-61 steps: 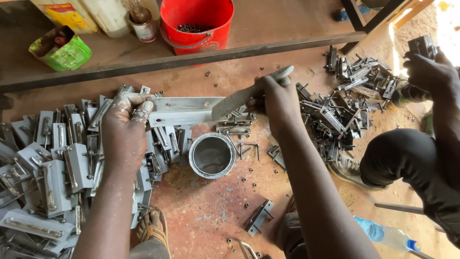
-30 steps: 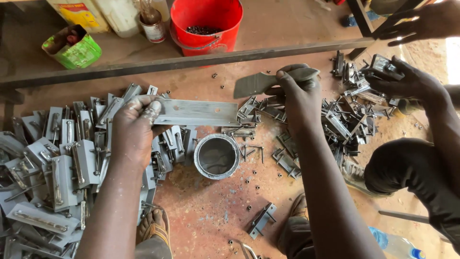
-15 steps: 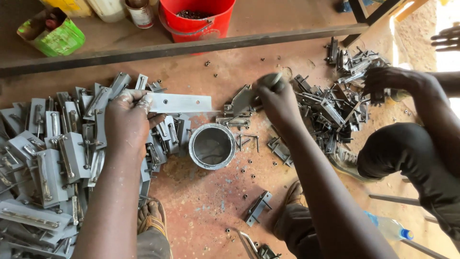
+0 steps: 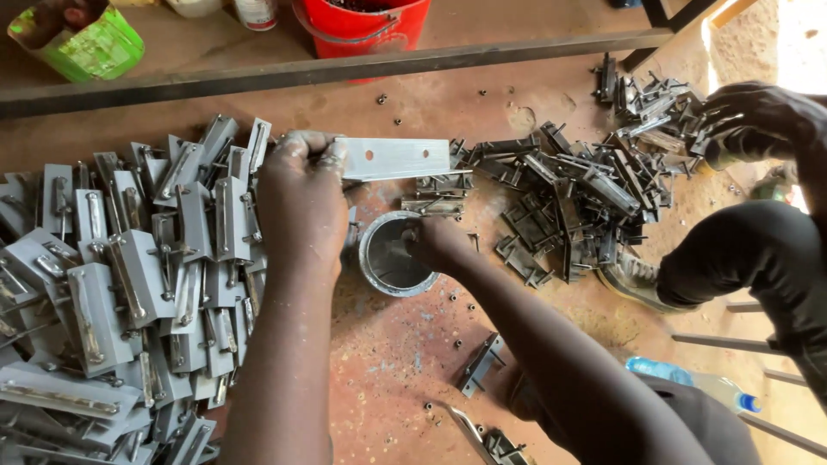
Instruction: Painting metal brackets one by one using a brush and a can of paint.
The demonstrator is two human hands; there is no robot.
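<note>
My left hand [image 4: 303, 200] grips one end of a flat silver metal plate [image 4: 398, 158] with two holes, held level above the floor. My right hand [image 4: 438, 242] reaches over the rim of a small round metal tin [image 4: 381, 274]; its fingers curl down into the tin, and what they hold is hidden. A heap of grey metal latch parts [image 4: 129, 275] lies under and left of my left arm. A second heap of darker metal parts [image 4: 573, 194] lies to the right of the tin.
Another person's hand [image 4: 748, 120] rests on the parts at the far right, their dark-trousered leg [image 4: 758, 258] below it. A red bucket [image 4: 362, 24] and a green container [image 4: 82, 39] sit behind a metal bar [image 4: 327, 71]. A plastic bottle [image 4: 693, 383] lies at the lower right. Small screws dot the floor.
My right hand has left the dark metal piece among the right heap and come down to the tin. My left hand still holds the silver plate. The other person's hand lowered onto the parts.
</note>
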